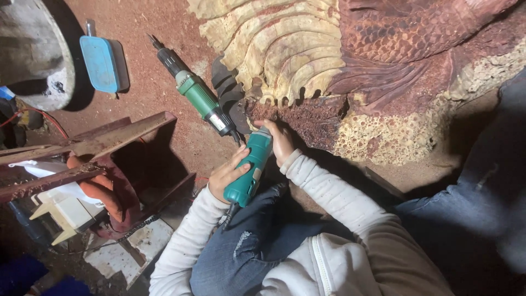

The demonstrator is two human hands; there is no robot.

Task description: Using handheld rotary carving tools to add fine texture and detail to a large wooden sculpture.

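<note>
A teal handheld power tool [247,169] with a stubby plastic body is held slanted, its working end up against the underside of a large wood carving [329,66]. The carving shows pale ribbed fins, dark red scales and a rough, pitted yellowish base, dusted with reddish sawdust where the tool meets it.

left hand [227,175]: my fingers curled shut, wrist bent inward | right hand [280,141]: fingers wrapped closed, palm down | both my arms in pale sleeves, elbows bent, hands near each other
</note>
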